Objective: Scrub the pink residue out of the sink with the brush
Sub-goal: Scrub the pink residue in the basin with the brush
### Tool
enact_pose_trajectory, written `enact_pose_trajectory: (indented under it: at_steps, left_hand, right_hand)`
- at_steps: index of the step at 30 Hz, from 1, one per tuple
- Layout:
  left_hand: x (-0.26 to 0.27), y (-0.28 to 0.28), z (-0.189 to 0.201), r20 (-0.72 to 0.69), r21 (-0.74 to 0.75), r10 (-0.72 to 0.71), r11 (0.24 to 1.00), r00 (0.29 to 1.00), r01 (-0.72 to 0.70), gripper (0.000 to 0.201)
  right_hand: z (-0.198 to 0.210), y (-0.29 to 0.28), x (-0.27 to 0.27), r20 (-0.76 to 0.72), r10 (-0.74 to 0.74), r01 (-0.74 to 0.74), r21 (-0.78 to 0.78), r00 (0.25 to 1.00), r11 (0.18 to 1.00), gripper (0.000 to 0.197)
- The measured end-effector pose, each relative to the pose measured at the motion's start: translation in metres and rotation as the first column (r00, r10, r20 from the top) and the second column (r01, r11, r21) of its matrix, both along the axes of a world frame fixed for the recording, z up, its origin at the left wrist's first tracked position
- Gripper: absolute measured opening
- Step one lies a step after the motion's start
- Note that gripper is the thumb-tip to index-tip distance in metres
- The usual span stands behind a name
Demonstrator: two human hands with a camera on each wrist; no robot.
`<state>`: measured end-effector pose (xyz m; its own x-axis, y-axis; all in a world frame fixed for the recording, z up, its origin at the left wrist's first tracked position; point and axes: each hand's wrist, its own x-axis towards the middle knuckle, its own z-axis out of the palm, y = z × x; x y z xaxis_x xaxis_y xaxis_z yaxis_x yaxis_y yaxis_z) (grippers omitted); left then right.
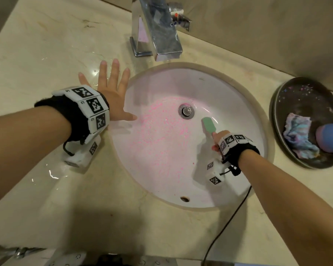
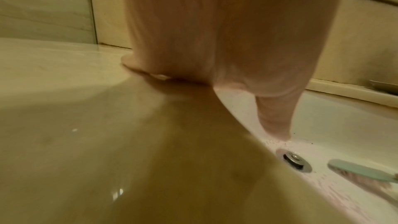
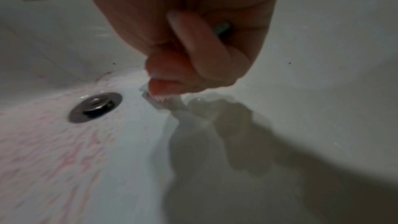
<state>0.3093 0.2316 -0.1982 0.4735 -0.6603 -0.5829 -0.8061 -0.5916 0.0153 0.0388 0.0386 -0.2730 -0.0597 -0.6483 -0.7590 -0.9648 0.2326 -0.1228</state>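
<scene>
Nearest, the right hand (image 1: 220,138) curls its grip around the handle of the green brush (image 1: 209,125), whose head lies in the white sink (image 1: 229,89) just beside the drain (image 1: 186,111). Pink residue (image 1: 161,135) speckles the basin's left half. Farther left, the left hand (image 1: 112,93) lies flat with fingers spread on the wet bench (image 1: 46,54), thumb over the sink's edge. Beyond stands the chrome faucet (image 1: 156,29).

sink (image 1: 229,89) white | residue (image 1: 161,135) pink | brush (image 1: 209,125) green
</scene>
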Motion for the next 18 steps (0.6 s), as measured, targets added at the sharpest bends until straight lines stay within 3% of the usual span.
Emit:
enact_pose_trajectory:
  at_steps: [2, 5, 7, 10, 13, 15, 18]
  left_hand:
    - [0.000, 0.000, 0.001, -0.011, 0.000, 0.000, 1.000, 1.000, 0.000, 0.120]
    - [0.000, -0.001, 0.001, -0.014, 0.009, -0.003, 1.000, 1.000, 0.004, 0.120]
    - [0.000, -0.001, 0.002, -0.007, 0.006, -0.007, 1.000, 1.000, 0.007, 0.120]
    - [0.002, -0.001, 0.000, -0.007, 0.006, -0.006, 1.000, 1.000, 0.006, 0.120]
    - [0.002, 0.000, 0.000, -0.012, 0.005, -0.007, 1.000, 1.000, 0.007, 0.120]
    - [0.001, 0.000, 0.000, -0.011, 0.000, -0.004, 1.000, 1.000, 0.004, 0.119]
    - [0.000, 0.001, 0.001, -0.003, -0.005, -0.001, 1.000, 1.000, 0.001, 0.118]
  right_hand:
    - [0.005, 0.001, 0.006, 0.019, 0.077, -0.078, 0.039, 0.997, 0.996, 0.039]
    - [0.001, -0.001, 0.012, -0.185, 0.295, -0.310, -0.060, 0.937, 0.949, 0.042]
    - [0.002, -0.004, 0.016, -0.225, 0.350, -0.385, -0.131, 0.909, 0.914, 0.047]
    - [-0.003, -0.020, 0.024, -0.078, 0.260, -0.270, -0.188, 0.963, 0.944, 0.036]
    - [-0.010, -0.023, 0.026, 0.066, 0.122, -0.115, -0.098, 0.990, 0.989, 0.038]
    - [-0.012, -0.017, 0.021, 0.086, 0.118, -0.120, 0.019, 0.989, 0.993, 0.023]
    - [-0.008, -0.009, 0.019, 0.001, 0.267, -0.267, 0.047, 0.964, 0.963, 0.031]
